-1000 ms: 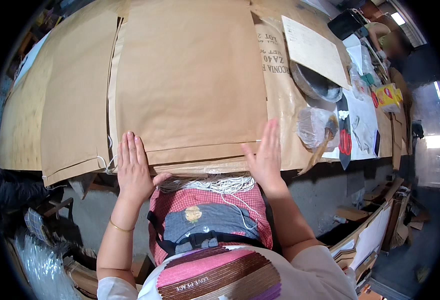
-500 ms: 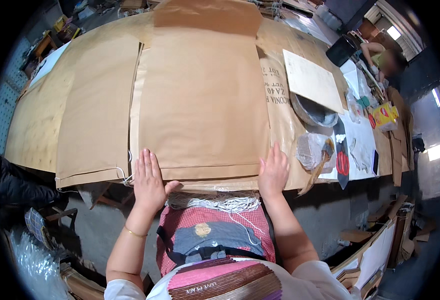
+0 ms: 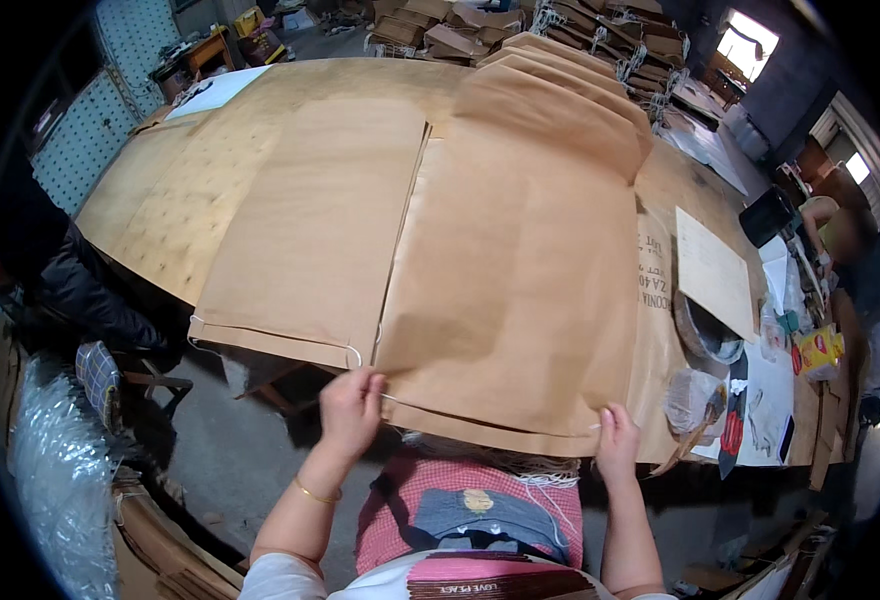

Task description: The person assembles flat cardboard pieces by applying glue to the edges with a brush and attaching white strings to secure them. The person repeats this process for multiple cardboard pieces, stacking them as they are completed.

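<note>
A large brown kraft paper sheet [image 3: 520,250] lies in front of me, with a folded strip [image 3: 490,427] along its near edge. At this strip's left end my left hand [image 3: 352,412] is closed in a pinch, and a short bit of white cord [image 3: 390,398] runs from the fold into its fingers. My right hand [image 3: 617,442] pinches at the right end, where white cord also shows at the fingertips. Whether the fingers grip paper along with the cord is hidden. To the left lies a second brown paper sheet [image 3: 310,220] with a folded near edge and cord at both corners.
Wooden table [image 3: 160,190] under the sheets. On the right are a pale board [image 3: 712,265] over a basin [image 3: 705,335], a plastic-wrapped block [image 3: 693,400], a brush [image 3: 695,437] and red-handled scissors [image 3: 732,430]. A person [image 3: 835,235] sits far right; cord bundles [image 3: 550,470] hang before me.
Both hands, earlier resting flat on the sheet, now pinch at its near corners. The near edge has a narrow folded strip with cord showing. The view has swung left.
</note>
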Motion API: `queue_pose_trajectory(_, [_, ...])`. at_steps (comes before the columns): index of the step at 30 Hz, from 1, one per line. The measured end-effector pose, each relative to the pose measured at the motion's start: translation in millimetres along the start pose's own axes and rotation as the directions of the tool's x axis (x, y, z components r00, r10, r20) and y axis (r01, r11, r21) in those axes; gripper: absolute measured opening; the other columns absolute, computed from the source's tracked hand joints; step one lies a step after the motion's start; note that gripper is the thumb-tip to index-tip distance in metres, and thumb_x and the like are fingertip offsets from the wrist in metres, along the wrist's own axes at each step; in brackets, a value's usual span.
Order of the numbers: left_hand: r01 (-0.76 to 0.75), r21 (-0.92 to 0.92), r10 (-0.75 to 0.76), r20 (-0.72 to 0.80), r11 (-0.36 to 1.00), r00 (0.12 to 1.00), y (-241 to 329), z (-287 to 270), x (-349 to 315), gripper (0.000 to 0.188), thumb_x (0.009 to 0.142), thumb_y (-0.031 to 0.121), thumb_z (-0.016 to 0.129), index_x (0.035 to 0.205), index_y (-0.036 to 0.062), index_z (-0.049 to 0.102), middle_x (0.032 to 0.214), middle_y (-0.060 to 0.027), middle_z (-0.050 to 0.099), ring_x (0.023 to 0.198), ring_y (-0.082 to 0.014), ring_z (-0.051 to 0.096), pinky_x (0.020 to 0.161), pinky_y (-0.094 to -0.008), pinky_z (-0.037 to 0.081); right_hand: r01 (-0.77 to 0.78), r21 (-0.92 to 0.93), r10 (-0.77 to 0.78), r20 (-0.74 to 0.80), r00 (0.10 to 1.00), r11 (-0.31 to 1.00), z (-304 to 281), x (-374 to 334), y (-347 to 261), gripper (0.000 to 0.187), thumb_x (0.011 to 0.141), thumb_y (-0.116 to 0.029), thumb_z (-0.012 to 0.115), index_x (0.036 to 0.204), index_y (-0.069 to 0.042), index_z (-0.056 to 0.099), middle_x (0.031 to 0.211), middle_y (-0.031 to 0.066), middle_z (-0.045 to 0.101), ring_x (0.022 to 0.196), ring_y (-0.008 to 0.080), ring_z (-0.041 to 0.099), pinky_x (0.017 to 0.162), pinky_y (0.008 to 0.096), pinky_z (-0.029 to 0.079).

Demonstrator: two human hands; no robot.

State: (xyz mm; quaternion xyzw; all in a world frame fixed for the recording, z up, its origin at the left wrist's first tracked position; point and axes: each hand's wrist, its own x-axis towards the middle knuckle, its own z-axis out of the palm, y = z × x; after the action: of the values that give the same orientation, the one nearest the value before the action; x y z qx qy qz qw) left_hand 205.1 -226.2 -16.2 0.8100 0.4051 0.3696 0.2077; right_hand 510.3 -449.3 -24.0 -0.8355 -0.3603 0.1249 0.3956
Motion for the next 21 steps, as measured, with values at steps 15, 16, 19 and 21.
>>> queue_pose_trajectory(15, [0.536, 0.668, -0.292, -0.451, 0.516, 0.843, -249, -173, 120, 0.029, 0.089, 0.025, 0.059, 0.107, 0.0018, 0.061, 0.099, -0.0164, 0.065, 0.086, -0.0269, 0.062, 0.075, -0.0416, 0.05, -0.211, 0.324, 0.083, 0.368, 0.926, 0.922, 298, 49, -205, 0.048, 0.088, 0.003, 0.043, 0.135, -0.002, 0.033, 0.081, 0.0095, 0.06, 0.058, 0.0166, 0.058, 0.041, 0.0287, 0.042])
queue_pose_trajectory(16, [0.603, 0.719, -0.469, -0.424, 0.346, 0.775, -212, -146, 126, 0.043, 0.089, 0.027, 0.058, 0.126, 0.0069, 0.052, 0.126, -0.0178, 0.055, 0.11, -0.0344, 0.055, 0.088, -0.0474, 0.048, -0.183, 0.323, 0.061, 0.352, 0.934, 0.929, 304, 42, -191, 0.052, 0.088, 0.003, 0.044, 0.138, -0.003, 0.029, 0.081, 0.0087, 0.059, 0.058, 0.0155, 0.057, 0.042, 0.0278, 0.042])
queue_pose_trajectory(19, [0.199, 0.865, -0.208, -0.113, 0.461, 0.972, -195, -81, 70, 0.05, 0.091, 0.036, 0.053, 0.125, -0.0007, 0.05, 0.134, -0.0254, 0.046, 0.128, -0.042, 0.038, 0.108, -0.0496, 0.027, -0.23, 0.453, -0.104, 0.601, 0.793, 0.861, 264, -4, -179, 0.063, 0.089, 0.001, 0.048, 0.145, -0.003, 0.019, 0.085, 0.0088, 0.06, 0.066, 0.014, 0.057, 0.053, 0.0274, 0.044])
queue_pose_trajectory(21, [0.093, 0.696, -0.204, 0.079, 0.712, 0.976, -122, -38, 40, 0.052, 0.093, 0.035, 0.051, 0.132, 0.0021, 0.045, 0.141, -0.0243, 0.039, 0.132, -0.0405, 0.033, 0.111, -0.053, 0.021, -0.438, 0.463, -0.204, 0.83, 0.52, 0.771, 193, -23, -163, 0.066, 0.089, -0.002, 0.051, 0.146, 0.001, 0.018, 0.095, 0.0148, 0.064, 0.083, 0.0183, 0.06, 0.077, 0.0322, 0.049])
